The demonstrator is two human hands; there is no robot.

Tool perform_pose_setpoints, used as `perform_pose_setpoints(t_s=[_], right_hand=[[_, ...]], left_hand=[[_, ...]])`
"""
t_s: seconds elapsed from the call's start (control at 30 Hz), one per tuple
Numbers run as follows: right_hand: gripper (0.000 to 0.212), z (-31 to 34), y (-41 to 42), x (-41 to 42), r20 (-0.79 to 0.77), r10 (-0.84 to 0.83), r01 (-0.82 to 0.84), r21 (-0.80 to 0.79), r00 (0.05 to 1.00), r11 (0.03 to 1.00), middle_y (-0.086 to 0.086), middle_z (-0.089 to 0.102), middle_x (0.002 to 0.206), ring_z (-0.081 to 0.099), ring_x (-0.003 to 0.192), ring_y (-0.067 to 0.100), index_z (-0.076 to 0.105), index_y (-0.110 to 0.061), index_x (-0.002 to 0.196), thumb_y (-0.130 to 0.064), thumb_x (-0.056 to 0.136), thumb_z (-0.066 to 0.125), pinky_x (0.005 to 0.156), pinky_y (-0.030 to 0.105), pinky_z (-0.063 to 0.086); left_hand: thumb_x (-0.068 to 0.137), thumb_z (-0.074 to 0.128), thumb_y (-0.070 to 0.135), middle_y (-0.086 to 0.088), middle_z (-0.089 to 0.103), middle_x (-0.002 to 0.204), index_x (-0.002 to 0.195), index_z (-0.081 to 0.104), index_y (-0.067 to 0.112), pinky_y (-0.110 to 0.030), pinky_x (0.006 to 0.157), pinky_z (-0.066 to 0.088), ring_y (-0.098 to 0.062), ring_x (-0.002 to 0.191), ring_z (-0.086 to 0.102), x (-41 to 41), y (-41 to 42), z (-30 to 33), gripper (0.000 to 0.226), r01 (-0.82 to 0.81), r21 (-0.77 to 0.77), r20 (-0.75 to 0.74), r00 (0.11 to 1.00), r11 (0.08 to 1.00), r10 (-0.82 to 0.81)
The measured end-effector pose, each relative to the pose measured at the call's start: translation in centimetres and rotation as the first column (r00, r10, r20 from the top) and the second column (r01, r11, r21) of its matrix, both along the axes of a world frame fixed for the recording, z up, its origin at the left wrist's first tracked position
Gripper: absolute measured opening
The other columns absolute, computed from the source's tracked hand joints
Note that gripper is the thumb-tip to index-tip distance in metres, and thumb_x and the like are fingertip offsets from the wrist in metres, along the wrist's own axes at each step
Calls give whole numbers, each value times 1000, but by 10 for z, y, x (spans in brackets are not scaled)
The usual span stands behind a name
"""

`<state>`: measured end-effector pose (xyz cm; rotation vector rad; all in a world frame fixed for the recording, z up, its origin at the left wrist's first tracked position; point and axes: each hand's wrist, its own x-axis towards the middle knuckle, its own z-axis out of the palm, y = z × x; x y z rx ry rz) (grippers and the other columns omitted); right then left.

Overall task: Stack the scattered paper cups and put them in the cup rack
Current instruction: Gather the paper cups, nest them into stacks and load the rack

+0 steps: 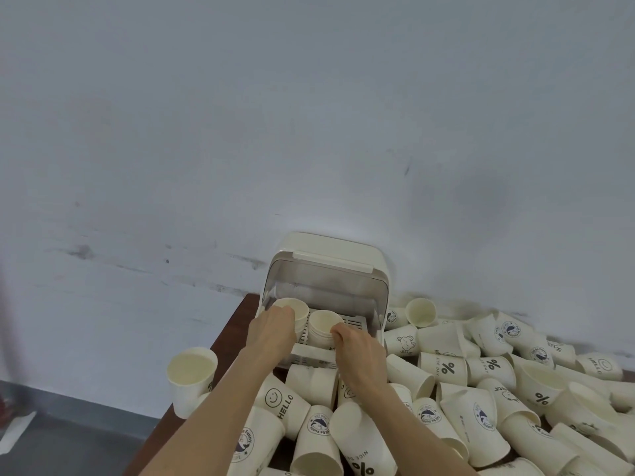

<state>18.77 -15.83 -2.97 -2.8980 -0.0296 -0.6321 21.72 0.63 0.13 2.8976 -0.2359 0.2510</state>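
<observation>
Against a pale wall, on a dark table strewn with loose paper cups, two cup stacks are gripped upright in the open-lidded cup rack, left stack by left hand, right stack by right hand, apparently for side-by-side seating.

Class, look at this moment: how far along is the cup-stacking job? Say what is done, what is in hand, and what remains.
Done: the cup rack stands open. In hand: the left hand holds one stack of cups and the right hand holds a second stack, both at the rack's tray. Left: most of the work, since many loose cups lie scattered over the table, and one upright cup stands at its left edge.
</observation>
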Motion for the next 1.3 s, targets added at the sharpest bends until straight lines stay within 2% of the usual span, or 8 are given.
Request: perform_pose_setpoints(t_s=[0.17, 0.47, 0.67, 0.83, 0.97, 1.07, 1.17, 1.3], right_hand=[[22, 1, 1, -1, -8, 4, -4, -21, 1000, 1000, -5, 67, 96, 62, 84, 22, 58, -26, 107, -25, 100, 37, 59, 30, 36], [27, 5, 3, -5, -32, 14, -14, -14, 999, 1000, -6, 68, 104, 62, 90, 20, 58, -28, 115, -24, 101, 36, 65, 31, 41], [39, 13, 1, -7, -126, 75, -57, 145, 989, 988, -2, 65, 121, 58, 113, 22, 54, -25, 133, -15, 98, 40, 86, 35, 45], [39, 17, 0, -27, -87, 62, -44, 194, 994, 980, 4, 63, 118, 56, 106, 27, 55, -18, 125, -4, 92, 40, 83, 38, 46], [39, 22, -2, -44, -56, 68, -51, 259, 996, 965, 2, 61, 123, 56, 110, 24, 56, -19, 129, -11, 97, 37, 90, 39, 47], [38, 31, -8, -57, -29, 100, -88, 279, 995, 956, 2, 63, 124, 56, 114, 18, 57, -17, 130, -14, 97, 38, 95, 33, 46], [35, 39, -15, -73, -24, 114, -103, 273, 993, 956, 0, 65, 115, 58, 105, 16, 59, -17, 127, -12, 97, 40, 91, 30, 47], [35, 44, -26, -90, -11, 86, -78, 305, 996, 949, -1, 67, 115, 62, 103, 15, 62, -16, 125, -13, 96, 43, 91, 30, 49]], left_hand=[[90, 45, 4, -9, 62, 113, 112, 59, 10, -33, 78, 47, -28, 103, 61, 0, -3, -2, 27, 11, 22, 1, 1000, 1000, -11], [91, 42, 4, -9, 62, 111, 112, 56, 11, -35, 76, 47, -28, 102, 61, -4, 2, -9, 26, 29, 75, 1, 1000, 997, -29], [89, 45, 3, -9, 61, 113, 116, 53, 11, -33, 72, 43, -28, 102, 61, -11, 4, -7, 29, 58, 105, -39, 998, 993, -54], [92, 46, 12, -8, 61, 114, 135, 37, 9, -34, 70, 43, -27, 100, 60, -26, 2, -6, 44, 44, 35, -14, 999, 998, -43], [94, 44, 16, -5, 61, 113, 109, 53, 13, -34, 74, 43, -26, 102, 59, -51, -2, 1, 18, 65, -46, -1, 998, 997, -65], [96, 44, 21, -4, 60, 112, 107, 55, 14, -34, 76, 43, -25, 104, 58, -72, -7, 4, 17, 113, -59, 15, 994, 992, -112], [95, 44, 23, -5, 63, 106, 95, 55, 14, -33, 69, 41, -25, 95, 60, -90, -16, 5, 14, 168, -86, 11, 986, 982, -168], [95, 44, 27, -3, 64, 107, 109, 59, 15, -34, 71, 44, -24, 95, 62, -112, -31, 7, 24, 226, -72, 21, 974, 971, -225]])
